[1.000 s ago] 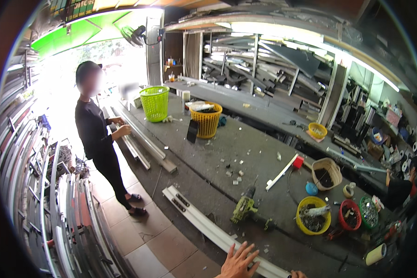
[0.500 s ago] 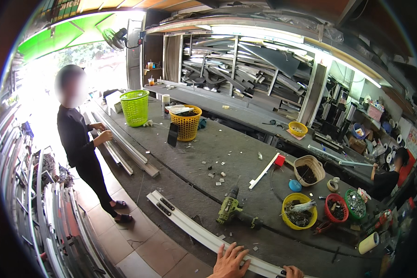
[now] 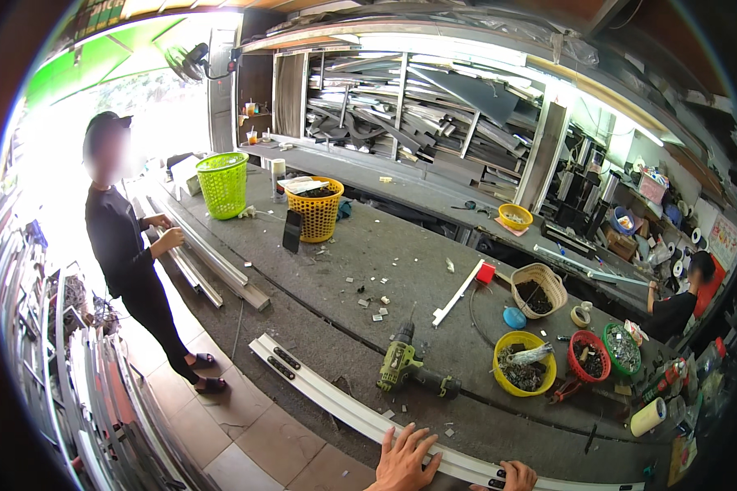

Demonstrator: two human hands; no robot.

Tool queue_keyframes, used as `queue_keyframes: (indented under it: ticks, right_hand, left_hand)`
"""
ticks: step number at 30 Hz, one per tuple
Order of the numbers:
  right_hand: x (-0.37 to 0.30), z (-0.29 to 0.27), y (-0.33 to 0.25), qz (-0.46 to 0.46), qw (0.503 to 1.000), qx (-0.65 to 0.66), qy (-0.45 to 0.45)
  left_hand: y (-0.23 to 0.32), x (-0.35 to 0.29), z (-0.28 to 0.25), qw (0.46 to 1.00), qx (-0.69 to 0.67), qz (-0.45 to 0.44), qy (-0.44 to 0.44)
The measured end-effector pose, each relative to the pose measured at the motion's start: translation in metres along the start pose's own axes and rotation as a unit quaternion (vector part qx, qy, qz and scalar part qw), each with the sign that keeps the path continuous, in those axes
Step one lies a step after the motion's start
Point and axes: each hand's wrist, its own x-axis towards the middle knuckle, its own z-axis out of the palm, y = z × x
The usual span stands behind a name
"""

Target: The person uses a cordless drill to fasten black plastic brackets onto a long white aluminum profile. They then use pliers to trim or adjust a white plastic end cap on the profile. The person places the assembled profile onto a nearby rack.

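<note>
A long white aluminium profile [image 3: 336, 393] lies along the near edge of the grey bench, with black slotted fittings [image 3: 284, 362] at its far-left end. My left hand [image 3: 403, 460] rests on the profile, fingers spread, holding nothing. Farther right, my right hand [image 3: 517, 476] has its fingers bent over the same profile, beside another black fitting [image 3: 499, 482]; the lower picture edge cuts off part of this hand. A green cordless drill [image 3: 409, 368] lies on the bench just beyond my left hand.
Yellow [image 3: 526, 385], red [image 3: 577, 376] and green baskets of small parts stand to the right. Mid-bench are a white strip [image 3: 458, 295] and scattered scraps. Farther back are a phone [image 3: 292, 231] and two tall baskets. One person [image 3: 127, 237] stands left; another [image 3: 680, 303] is far right.
The whole view has shifted a little, so the bench things appear slightly farther left. Both hands stay on the profile, and more of my right hand shows.
</note>
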Motion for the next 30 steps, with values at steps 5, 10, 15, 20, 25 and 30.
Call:
queue_keyframes:
  ticks: [5, 10, 15, 20, 25, 30]
  right_hand:
    - [0.0, 0.0, -0.002, 0.005, 1.0, -0.008, 0.002]
    - [0.001, -0.004, -0.002, 0.019, 1.0, -0.01, -0.02]
    - [0.001, -0.003, -0.004, 0.011, 1.0, -0.013, -0.003]
    - [-0.001, 0.0, -0.001, 0.009, 1.0, -0.006, 0.012]
    - [-0.001, 0.0, 0.001, 0.008, 1.0, -0.011, 0.02]
    - [-0.002, 0.0, 0.003, 0.017, 1.0, -0.003, 0.015]
  left_hand:
    - [0.002, 0.001, -0.003, 1.0, 0.005, 0.001, -0.003]
    - [0.005, 0.003, -0.005, 1.0, -0.015, -0.013, -0.004]
    - [0.001, 0.002, -0.003, 0.998, 0.05, 0.001, -0.034]
    - [-0.008, -0.001, 0.003, 0.996, 0.072, 0.024, -0.037]
    - [-0.006, 0.0, 0.001, 0.996, 0.076, 0.027, -0.047]
    - [0.003, 0.0, -0.003, 0.999, 0.017, 0.027, -0.006]
